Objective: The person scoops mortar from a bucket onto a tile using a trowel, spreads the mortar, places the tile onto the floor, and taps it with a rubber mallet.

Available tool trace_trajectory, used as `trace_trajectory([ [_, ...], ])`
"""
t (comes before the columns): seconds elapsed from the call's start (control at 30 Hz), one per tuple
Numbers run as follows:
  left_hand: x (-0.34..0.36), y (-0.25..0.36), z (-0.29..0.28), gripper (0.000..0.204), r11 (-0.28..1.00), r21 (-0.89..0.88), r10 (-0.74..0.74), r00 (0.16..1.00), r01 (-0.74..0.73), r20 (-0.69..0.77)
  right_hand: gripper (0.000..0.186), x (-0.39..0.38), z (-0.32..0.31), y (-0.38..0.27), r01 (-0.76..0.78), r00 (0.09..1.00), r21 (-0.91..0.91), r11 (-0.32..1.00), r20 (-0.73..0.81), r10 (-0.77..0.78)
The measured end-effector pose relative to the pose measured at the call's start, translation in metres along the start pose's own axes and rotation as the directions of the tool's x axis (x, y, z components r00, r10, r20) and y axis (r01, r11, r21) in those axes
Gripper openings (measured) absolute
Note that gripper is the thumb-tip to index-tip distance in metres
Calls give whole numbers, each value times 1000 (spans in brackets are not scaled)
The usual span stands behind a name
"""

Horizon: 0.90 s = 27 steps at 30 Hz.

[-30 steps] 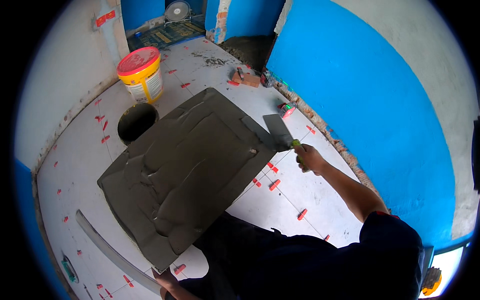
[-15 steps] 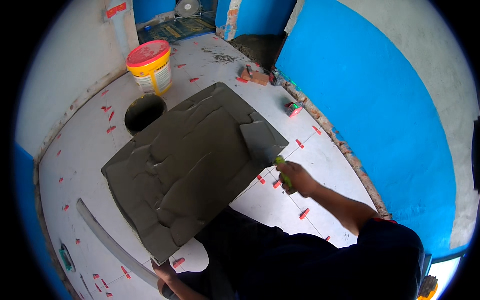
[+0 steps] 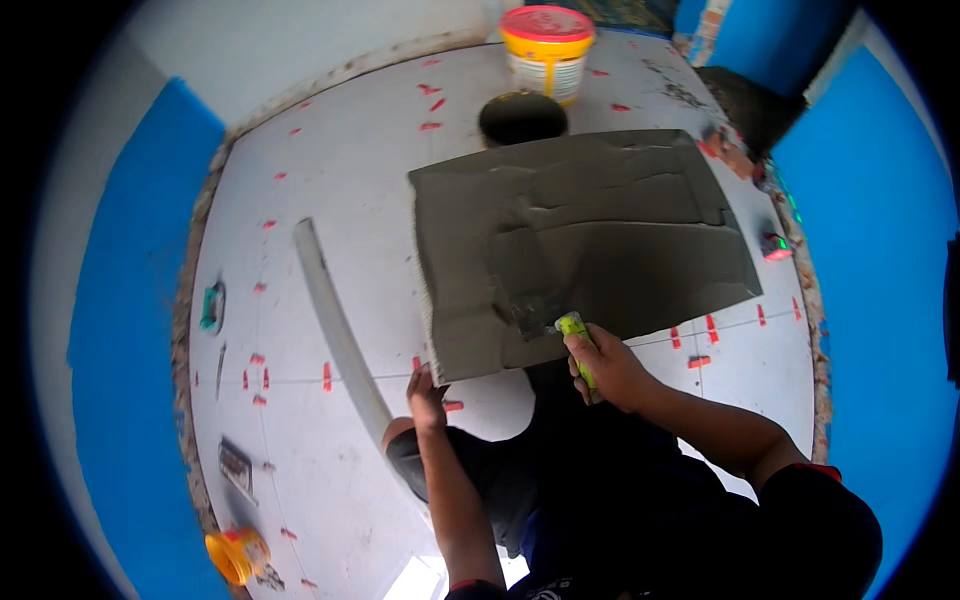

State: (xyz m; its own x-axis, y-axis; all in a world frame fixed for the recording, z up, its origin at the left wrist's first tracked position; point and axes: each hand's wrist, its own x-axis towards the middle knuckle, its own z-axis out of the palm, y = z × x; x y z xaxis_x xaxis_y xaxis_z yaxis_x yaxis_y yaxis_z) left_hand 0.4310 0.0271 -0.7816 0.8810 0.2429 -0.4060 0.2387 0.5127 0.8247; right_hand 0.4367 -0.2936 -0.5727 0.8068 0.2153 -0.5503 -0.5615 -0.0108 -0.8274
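A: Over the pale floor [image 3: 340, 470], how is the mortar-coated slab [image 3: 610, 235] placed?

B: It is held out before the body, its far edge seen just below the dark open bucket [image 3: 522, 116].

A: And the arms?

B: Both are stretched forward, hands well apart. The near left corner is touched by the left hand [image 3: 428, 402]; whether it is gripped or only steadied cannot be told. The trowel [image 3: 571, 326] is clasped by the right hand [image 3: 610, 370], its blade laid on the mortar by the near edge.

A: Where is room left?

B: Wide floor is left leftward, crossed by the long grey bar [image 3: 340, 320] and dotted with red wedges [image 3: 326, 376]; a narrower strip is left rightward.

A: What is hidden?

B: The slab's underside is hidden, and the blade's outline is blurred into grey.
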Motion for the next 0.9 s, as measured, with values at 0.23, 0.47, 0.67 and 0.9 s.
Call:
trace_trajectory([
  [0.23,-16,9,5,33,1000,-12,-3,996,2,-84,37,14,24,-6,65,948,-216,974,318,7],
  [0.47,-18,13,-4,34,1000,-12,20,994,-21,-107,40,-13,20,-20,127,907,-549,826,401,126],
  [0.67,-15,19,-14,27,985,-164,22,979,-56,-203,54,-25,9,3,228,914,-741,632,386,123],
  [0.9,-4,9,-27,28,977,-198,36,975,-81,-220,58,-42,0,15,235,840,-769,594,469,275],
])
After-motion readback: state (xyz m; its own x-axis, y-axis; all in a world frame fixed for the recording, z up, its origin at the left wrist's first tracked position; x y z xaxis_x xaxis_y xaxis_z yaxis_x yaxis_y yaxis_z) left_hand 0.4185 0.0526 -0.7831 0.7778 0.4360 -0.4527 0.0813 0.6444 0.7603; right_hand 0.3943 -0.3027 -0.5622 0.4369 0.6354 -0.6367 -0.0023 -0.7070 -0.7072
